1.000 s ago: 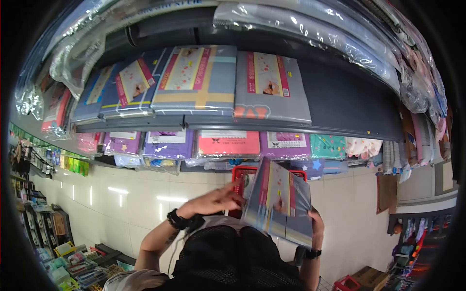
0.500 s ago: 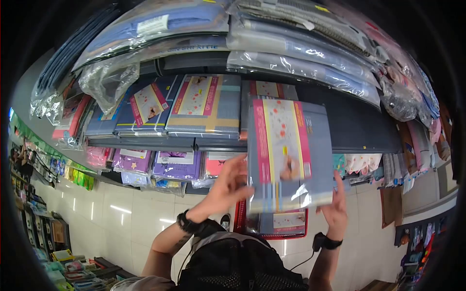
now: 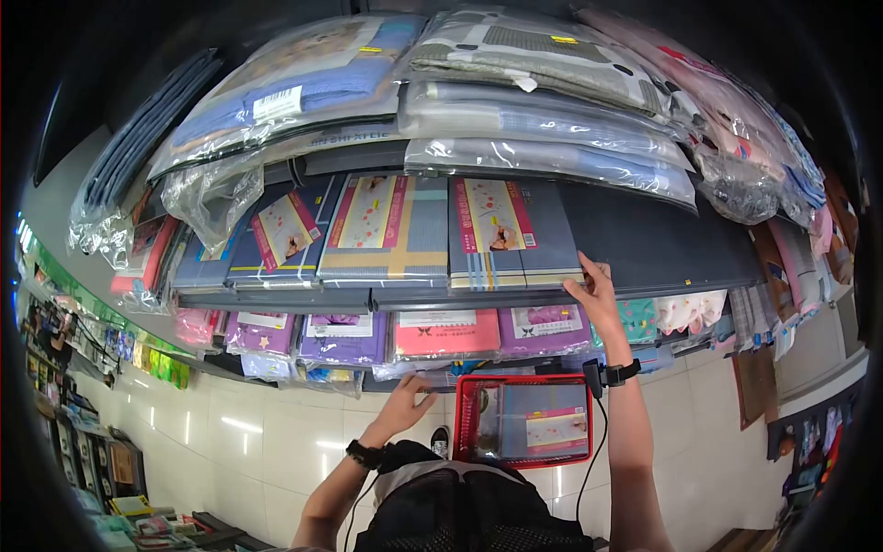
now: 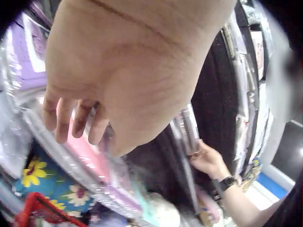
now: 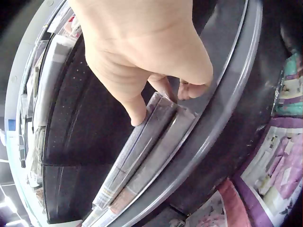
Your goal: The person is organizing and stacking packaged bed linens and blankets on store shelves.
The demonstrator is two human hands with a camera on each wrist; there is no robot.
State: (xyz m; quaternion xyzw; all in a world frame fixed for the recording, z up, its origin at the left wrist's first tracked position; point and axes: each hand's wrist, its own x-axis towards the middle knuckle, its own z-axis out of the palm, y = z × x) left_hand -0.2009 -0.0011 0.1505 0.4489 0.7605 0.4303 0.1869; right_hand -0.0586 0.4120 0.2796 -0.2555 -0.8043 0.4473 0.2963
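A flat grey-blue package (image 3: 515, 239) with a pink-edged label lies on the dark shelf. At its front right corner is my right hand (image 3: 596, 299); in the right wrist view the thumb and fingers of that hand (image 5: 147, 47) touch the corner of the upper package (image 5: 137, 151), which lies on another one. My left hand (image 3: 402, 409) hangs in front of the lower shelf, fingers loosely bent and holding nothing; the left wrist view shows its palm (image 4: 123, 71). Below, a red basket (image 3: 590, 414) holds a similar labelled package (image 3: 543, 423).
Left of the package are other wrapped packages (image 3: 382, 230). Clear-bagged bedding (image 3: 552, 110) fills the shelf above, and purple and pink packs (image 3: 446, 333) the one below. Dark shelf surface (image 3: 662, 239) extends to the right. A shoe (image 3: 441, 442) stands on the tiled floor beside the basket.
The grey-blue package moved from between both hands onto the shelf, over the one there. My left hand let go and dropped down leftward; my right hand moved up to the shelf edge.
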